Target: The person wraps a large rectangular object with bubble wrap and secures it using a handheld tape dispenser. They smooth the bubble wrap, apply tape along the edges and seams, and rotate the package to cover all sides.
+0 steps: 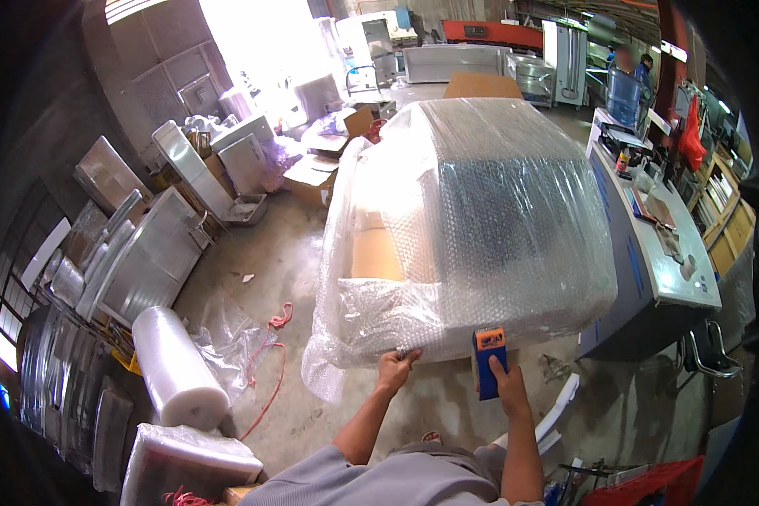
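Note:
A large boxy load covered in clear bubble wrap (pixel 514 244) stands right in front of me. Stretch film shines over its far top, and a brown cardboard patch (pixel 375 253) shows at its left part. At the near lower edge, my left hand (pixel 394 369) is closed with its fingertips on the edge of the wrap. My right hand (pixel 508 384) grips a blue and orange tape dispenser (pixel 487 371), its orange end up against the wrap's near edge. Any tape running from it is too small to make out.
A fat roll of bubble wrap (pixel 173 363) stands on the floor at left, near red string (pixel 266 405) and loose film. To the right is a long workbench (pixel 666 244) with small tools. Steel cabinets (pixel 148 253) line the left; people (pixel 643 72) are far back right.

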Action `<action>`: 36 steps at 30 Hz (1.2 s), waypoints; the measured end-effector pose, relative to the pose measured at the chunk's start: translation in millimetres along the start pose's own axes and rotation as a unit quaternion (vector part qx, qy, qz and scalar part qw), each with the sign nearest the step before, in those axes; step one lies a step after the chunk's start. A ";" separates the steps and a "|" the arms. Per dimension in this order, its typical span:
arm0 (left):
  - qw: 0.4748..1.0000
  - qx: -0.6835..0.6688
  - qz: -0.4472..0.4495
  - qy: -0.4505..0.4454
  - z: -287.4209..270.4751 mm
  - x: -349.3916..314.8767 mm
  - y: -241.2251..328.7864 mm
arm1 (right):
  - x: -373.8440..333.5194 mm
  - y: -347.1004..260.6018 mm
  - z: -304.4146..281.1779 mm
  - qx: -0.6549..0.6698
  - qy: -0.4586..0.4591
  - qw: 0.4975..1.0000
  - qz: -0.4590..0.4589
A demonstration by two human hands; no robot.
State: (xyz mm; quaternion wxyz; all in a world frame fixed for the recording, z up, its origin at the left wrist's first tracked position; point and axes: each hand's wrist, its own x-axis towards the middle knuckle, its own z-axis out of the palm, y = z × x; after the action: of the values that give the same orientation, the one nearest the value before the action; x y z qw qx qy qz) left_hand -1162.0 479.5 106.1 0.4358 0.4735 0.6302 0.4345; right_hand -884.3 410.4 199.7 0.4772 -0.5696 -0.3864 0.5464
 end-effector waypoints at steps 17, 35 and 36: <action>0.998 -0.033 0.049 -0.018 -0.8 0.0 11.3 | 76.4 203.6 -0.2 -0.162 0.026 0.983 0.078; 0.999 -0.027 0.019 0.015 6.3 -1.9 6.3 | 25.7 183.0 -14.6 0.131 -0.118 0.914 0.364; 1.000 0.003 0.024 0.007 3.4 -2.5 4.0 | 13.6 193.2 -13.3 0.044 -0.094 0.930 0.352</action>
State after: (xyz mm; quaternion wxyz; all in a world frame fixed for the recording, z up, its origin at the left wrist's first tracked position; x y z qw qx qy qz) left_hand -1157.5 478.3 109.5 0.4197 0.4868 0.6231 0.4458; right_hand -885.4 374.4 9.0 0.2404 -0.5940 -0.1798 0.7464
